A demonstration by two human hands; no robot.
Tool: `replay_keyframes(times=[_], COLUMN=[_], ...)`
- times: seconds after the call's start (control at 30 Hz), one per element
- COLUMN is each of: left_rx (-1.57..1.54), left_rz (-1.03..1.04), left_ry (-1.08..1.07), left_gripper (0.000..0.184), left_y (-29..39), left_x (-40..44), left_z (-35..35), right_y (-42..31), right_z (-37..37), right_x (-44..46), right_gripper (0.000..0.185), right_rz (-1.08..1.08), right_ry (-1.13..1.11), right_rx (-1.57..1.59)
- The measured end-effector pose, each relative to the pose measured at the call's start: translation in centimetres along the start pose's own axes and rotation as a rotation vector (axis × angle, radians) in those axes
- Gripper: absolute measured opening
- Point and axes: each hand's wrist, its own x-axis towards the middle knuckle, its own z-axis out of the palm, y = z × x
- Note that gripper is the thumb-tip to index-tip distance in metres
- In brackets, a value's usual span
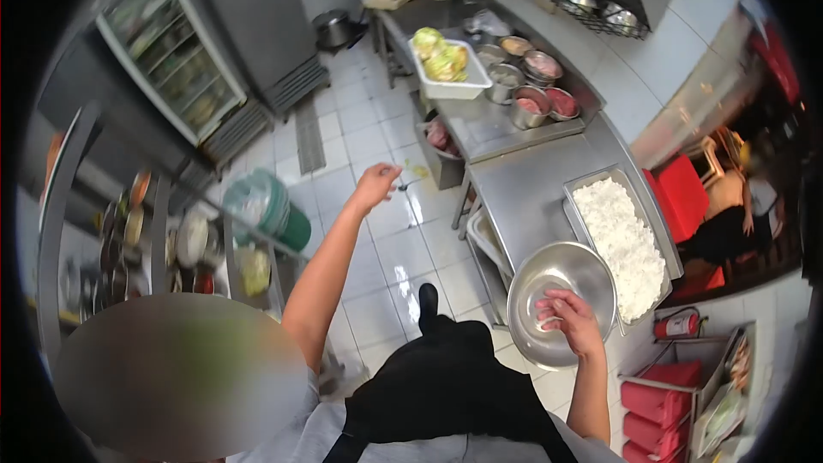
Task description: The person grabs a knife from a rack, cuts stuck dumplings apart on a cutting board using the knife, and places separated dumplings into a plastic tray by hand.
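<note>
My left hand (375, 189) is stretched out over the tiled floor, its fingers loosely bent and apart with nothing visible in them. Below it, some yellow-green scraps (416, 169) lie on the tiles. My right hand (570, 321) hovers at or over a wide steel bowl (557, 266), fingers spread and curved. Whether it touches the bowl's inside I cannot tell. The bowl looks bare inside and sits by the counter's near edge. Beside it stands a steel tray (573, 206) filled with white rice-like food (621, 244).
A steel counter (523, 180) runs along the right, with a white bin of cabbages (446, 64) and several steel pots of meat (531, 103). A green bucket (287, 223) stands on the left near a shelf. A blurred oval (180, 377) covers the lower left.
</note>
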Motion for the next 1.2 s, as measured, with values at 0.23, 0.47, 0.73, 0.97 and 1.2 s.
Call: replay_keyframes(times=[0.23, 0.47, 0.73, 0.97, 1.2], left_rx=[0.314, 0.51, 0.848, 0.942, 1.218], left_rz=[0.509, 0.822, 1.161, 1.183, 1.241], left_ry=[-0.107, 0.288, 0.542, 0.501, 0.424], left_gripper=[0.05, 0.048, 0.052, 0.05, 0.051], left_y=[20.8, 33.9, 44.3, 50.7, 54.1], left_x=[16.3, 27.6, 44.6, 61.5, 69.4], left_z=[0.0, -9.9, -9.5, -4.6, -0.1], right_y=[-2.4, -8.2, -10.7, -10.7, -11.4], right_z=[1.7, 7.3, 11.7, 19.0, 26.2], right_x=[7.3, 16.3, 22.7, 26.7, 30.0], right_gripper=[0.028, 0.028, 0.029, 0.028, 0.028], right_rz=[-0.119, -0.105, -0.106, -0.026, 0.008], right_ry=[0.114, 0.016, 0.2, 0.61, 0.79], right_rx=[0.168, 0.097, 0.07, 0.217, 0.364])
